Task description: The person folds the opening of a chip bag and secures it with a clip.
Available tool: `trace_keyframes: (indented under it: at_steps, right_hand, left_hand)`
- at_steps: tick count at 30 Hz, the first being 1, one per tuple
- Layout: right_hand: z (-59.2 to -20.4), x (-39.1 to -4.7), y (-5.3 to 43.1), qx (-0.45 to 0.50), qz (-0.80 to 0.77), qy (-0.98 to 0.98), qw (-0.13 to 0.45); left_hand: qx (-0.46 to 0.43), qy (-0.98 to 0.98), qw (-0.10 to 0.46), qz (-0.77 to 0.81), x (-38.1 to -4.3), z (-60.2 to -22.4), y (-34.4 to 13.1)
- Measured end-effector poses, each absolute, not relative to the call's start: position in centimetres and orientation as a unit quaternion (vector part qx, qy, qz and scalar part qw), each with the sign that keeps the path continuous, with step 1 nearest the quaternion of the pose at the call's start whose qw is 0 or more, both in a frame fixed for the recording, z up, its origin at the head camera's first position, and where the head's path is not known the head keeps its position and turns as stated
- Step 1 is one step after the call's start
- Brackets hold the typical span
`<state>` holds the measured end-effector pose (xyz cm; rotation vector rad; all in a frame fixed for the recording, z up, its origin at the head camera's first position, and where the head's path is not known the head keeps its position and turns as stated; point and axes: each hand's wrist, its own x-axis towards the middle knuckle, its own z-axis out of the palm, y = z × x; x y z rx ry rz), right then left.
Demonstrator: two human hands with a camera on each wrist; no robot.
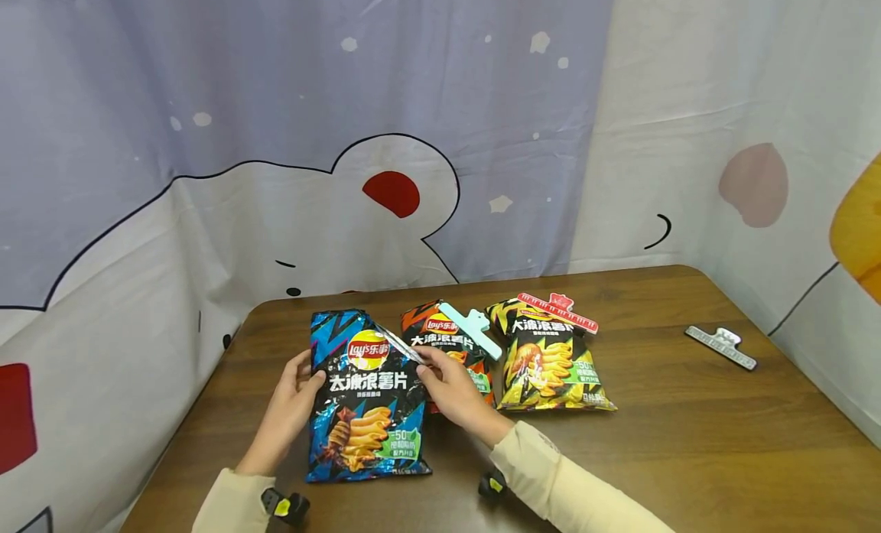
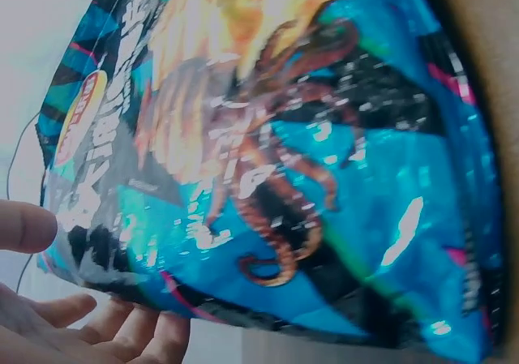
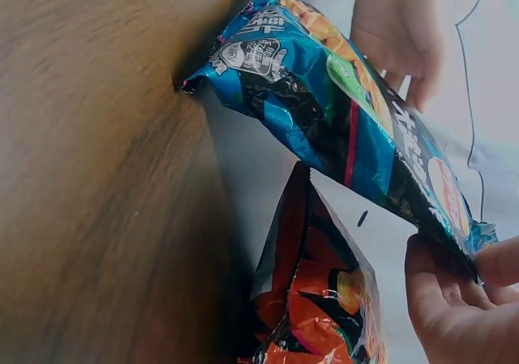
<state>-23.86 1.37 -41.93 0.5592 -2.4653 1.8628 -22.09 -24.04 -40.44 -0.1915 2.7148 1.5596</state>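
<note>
A blue-and-black bag of potato chips stands tilted at the near left of the table, its lower edge down near the tabletop. My left hand holds its left side, thumb in front and fingers behind; the left wrist view shows this thumb against the bag. At the upper right edge, my right hand pinches the bag between thumb and fingers. A silvery strip slants across that corner. In the right wrist view the bag's bottom corner touches the wood.
Behind the right hand lies an orange chip bag with a mint-green clip across its top. Beside it is a yellow chip bag with a red clip. A grey-black clip lies at the table's right. A printed curtain hangs behind.
</note>
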Motion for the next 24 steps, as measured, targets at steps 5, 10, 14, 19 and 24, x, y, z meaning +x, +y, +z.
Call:
trace_keyframes:
  at_steps: [5, 10, 14, 19, 24]
  right_hand:
    - [-41.9, -23.8, 1.7, 0.182, 0.589, -0.788, 0.003]
    - [-41.9, -23.9, 2.1, 0.182, 0.587, -0.789, -0.001]
    - [-41.8, -23.8, 2.5, 0.186, 0.588, -0.787, -0.001]
    - [-41.8, -23.7, 3.0, 0.188, 0.596, -0.78, -0.002]
    - [-41.6, -23.5, 3.5, 0.186, 0.595, -0.782, 0.001]
  left_hand:
    - [-0.041, 0.872, -0.001, 0.488, -22.3, -39.6, -24.3]
    - [-0.009, 0.885, -0.028, 0.465, -22.6, -38.7, -24.0]
    - [0.02, 0.902, -0.063, 0.426, -22.7, -37.9, -23.1]
    - [0.076, 0.912, -0.119, 0.385, -23.0, -37.3, -22.2]
    - [0.122, 0.916, -0.142, 0.355, -23.4, -36.7, -21.3]
